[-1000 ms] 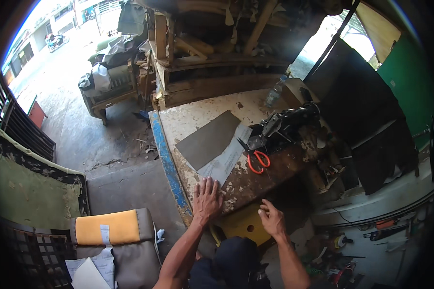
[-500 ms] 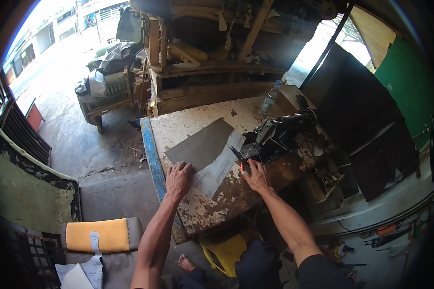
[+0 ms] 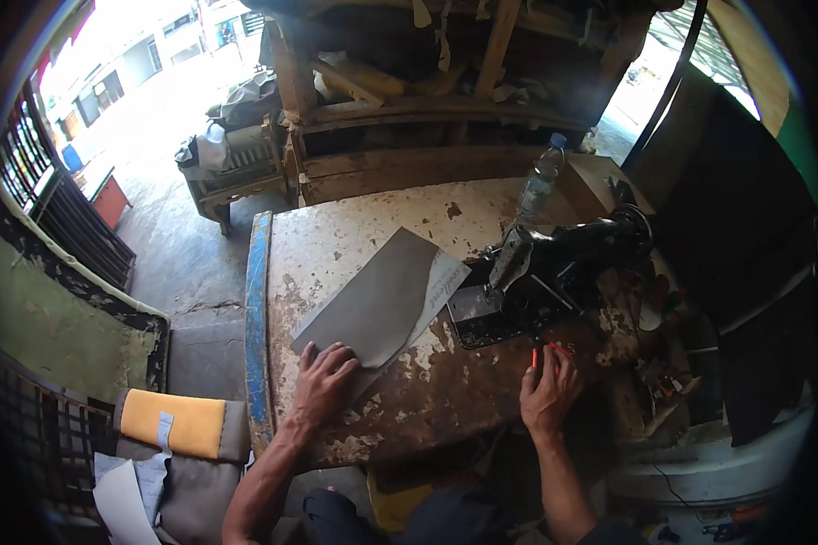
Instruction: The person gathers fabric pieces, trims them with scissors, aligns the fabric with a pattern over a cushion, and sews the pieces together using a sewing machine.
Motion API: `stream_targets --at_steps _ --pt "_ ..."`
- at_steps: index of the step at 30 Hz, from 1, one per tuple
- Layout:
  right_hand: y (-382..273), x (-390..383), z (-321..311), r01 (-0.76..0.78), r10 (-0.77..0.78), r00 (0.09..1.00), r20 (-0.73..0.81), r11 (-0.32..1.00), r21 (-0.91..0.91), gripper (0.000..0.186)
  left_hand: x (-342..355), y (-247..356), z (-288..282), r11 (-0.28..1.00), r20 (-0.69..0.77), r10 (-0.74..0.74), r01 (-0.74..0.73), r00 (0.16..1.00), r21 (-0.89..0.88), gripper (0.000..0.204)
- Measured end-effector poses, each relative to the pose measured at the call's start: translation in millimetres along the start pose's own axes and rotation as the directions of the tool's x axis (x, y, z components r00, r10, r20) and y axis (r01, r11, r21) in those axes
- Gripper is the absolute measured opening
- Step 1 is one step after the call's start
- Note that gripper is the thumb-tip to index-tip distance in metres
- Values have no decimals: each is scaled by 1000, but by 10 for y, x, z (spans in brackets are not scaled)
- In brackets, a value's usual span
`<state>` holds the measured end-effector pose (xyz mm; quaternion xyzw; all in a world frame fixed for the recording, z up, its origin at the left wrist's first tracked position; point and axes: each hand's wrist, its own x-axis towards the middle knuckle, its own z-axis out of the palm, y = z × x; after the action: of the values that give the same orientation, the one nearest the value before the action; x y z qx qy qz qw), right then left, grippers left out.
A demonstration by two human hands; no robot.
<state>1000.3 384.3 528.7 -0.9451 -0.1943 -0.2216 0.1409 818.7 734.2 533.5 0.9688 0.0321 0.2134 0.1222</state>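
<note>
A flat grey sheet [image 3: 373,295] of leather-like material lies on the worn table [image 3: 336,236]. From under its right edge a strip of white printed sheet [image 3: 443,280] shows. My left hand [image 3: 325,386] rests on the grey sheet's near corner, fingers stretched out and slightly bent. Near the table's front right, my right hand [image 3: 552,391] is closed around small scissors with orange handles [image 3: 534,358]; their dark blades are hard to make out against the table. Just beyond that hand stands a black sewing machine [image 3: 554,263], with the sheet's right tip close to its base.
A plastic bottle [image 3: 541,180] stands behind the sewing machine. A wooden rack [image 3: 427,173] holding scraps rises beyond the table. To the lower left sits a grey seat with a yellow cushion panel [image 3: 173,424] and white pieces. Dark cloth [image 3: 727,209] hangs on the right.
My right hand, with the scissors, has drawn back from the sheet toward the table's front right. The grey sheet now covers more of the white one. The view has shifted too.
</note>
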Motion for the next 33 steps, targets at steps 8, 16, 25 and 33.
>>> stream_targets --at_steps 8,16,25,33 --pt "-86 182 -178 167 -182 983 32 949 267 44 769 -111 -182 905 277 -420 421 864 61 48" --pt "-525 155 -110 227 -430 897 102 645 730 37 920 -561 -96 749 379 -662 586 646 310 49" --pt "-1118 261 303 357 -540 827 157 719 596 44 569 138 -284 526 634 -603 839 484 -140 41" --pt "-1131 394 307 328 -502 846 177 754 570 42 857 -479 -171 733 370 -619 679 692 -45 41"
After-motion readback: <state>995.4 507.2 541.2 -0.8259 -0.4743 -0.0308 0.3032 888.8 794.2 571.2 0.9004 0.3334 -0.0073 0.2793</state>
